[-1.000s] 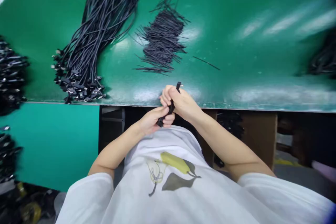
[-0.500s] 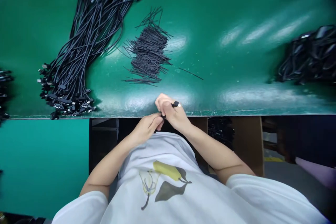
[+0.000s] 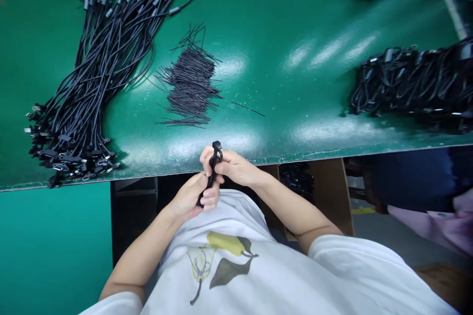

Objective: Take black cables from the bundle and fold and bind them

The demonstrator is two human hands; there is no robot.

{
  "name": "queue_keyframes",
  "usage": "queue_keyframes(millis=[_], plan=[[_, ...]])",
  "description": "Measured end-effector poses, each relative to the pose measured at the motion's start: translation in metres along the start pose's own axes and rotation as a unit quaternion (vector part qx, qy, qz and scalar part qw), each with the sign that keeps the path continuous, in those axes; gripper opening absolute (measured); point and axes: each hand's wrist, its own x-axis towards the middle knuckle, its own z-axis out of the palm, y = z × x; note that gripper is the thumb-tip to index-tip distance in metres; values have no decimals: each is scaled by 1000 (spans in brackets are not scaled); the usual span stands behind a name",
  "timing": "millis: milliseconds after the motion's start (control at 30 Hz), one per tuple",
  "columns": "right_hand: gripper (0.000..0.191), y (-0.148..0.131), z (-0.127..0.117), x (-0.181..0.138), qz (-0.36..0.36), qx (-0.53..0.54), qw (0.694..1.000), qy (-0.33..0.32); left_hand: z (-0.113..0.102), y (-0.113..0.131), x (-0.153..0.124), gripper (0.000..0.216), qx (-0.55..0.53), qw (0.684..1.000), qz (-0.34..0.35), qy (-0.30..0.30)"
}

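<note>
Looks down on a glossy green bench [image 3: 295, 19], streaked with reflected light, from above a white T-shirt [image 3: 266, 275] printed with yellow fruit and dark leaves. Holds a small folded bundle of black cable [image 3: 212, 172] in both hands, near the front edge of the bench and just before the torso, slanting with its upper end farther right. Grips the lower part in the left hand [image 3: 188, 197], with fingers curled closely around it; pinches the upper part in the right hand [image 3: 232, 165], between thumb and bent fingers, drawn together to about the bundle's own thickness. Shows a connector [image 3: 217, 145] poking out above the fingers. Cannot tell whether anything encircles the bundle, partly hidden by the grip. On the bench beyond the hands, shows a heap of short, thin black strips [image 3: 192, 83], mostly lying crosswise, with a single strip [image 3: 248, 109] apart to the right. Farther left, shows a long sheaf of loose black cables [image 3: 107, 54], with metal-tipped plugs [image 3: 74, 155] gathered near the front edge and grey sleeves toward the far end. At the far right, shows a dense row of folded black cables [image 3: 410, 83]. Below the bench, includes a brown panel [image 3: 328, 192] and pink cloth [image 3: 421, 221].
</note>
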Motion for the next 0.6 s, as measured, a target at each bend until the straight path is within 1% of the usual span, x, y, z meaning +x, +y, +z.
queue_keyframes(millis=[33,67,100,133,167,233,267,300,333,367,400,433,467,500,533,567,600], plan=[[48,3,3,-1,10,16,999,34,1,-1,1,52,10,1000,21,21],[48,6,6,-1,18,28,998,59,2,0,2,51,41,997,45,39],[48,8,8,0,20,32,997,73,2,1,3,48,98,991,71,57],[49,10,9,0,19,27,996,78,2,4,3,44,177,976,97,78],[49,11,10,1,14,13,997,77,1,7,3,39,266,951,121,98],[50,9,10,2,-5,-51,995,84,-2,14,3,30,425,882,155,129],[49,7,8,1,-18,-95,991,90,-3,17,3,26,472,856,160,136],[48,3,5,-1,-28,-144,985,89,-4,19,3,25,490,845,161,137],[45,-2,1,-4,-34,-193,977,82,-4,20,3,26,483,852,156,132],[39,-8,-7,-8,-35,-242,967,75,-5,19,2,30,449,872,147,124],[34,-15,-17,-12,-29,-291,953,82,-5,18,2,34,391,902,139,120],[31,-21,-30,-17,-21,-342,933,112,-5,17,2,38,318,931,136,118],[32,-27,-46,-21,-7,-396,904,160,-6,16,2,41,240,953,138,120],[28,-32,-64,-24,6,-457,858,236,-6,15,2,43,172,967,142,124],[23,-35,-82,-26,19,-512,803,304,-7,15,2,45,120,974,147,126],[19,-37,-100,-27,43,-554,762,332,-8,16,2,47,88,977,151,126],[14,-38,-115,-27,68,-584,735,338,-9,16,2,48,70,979,151,121]])
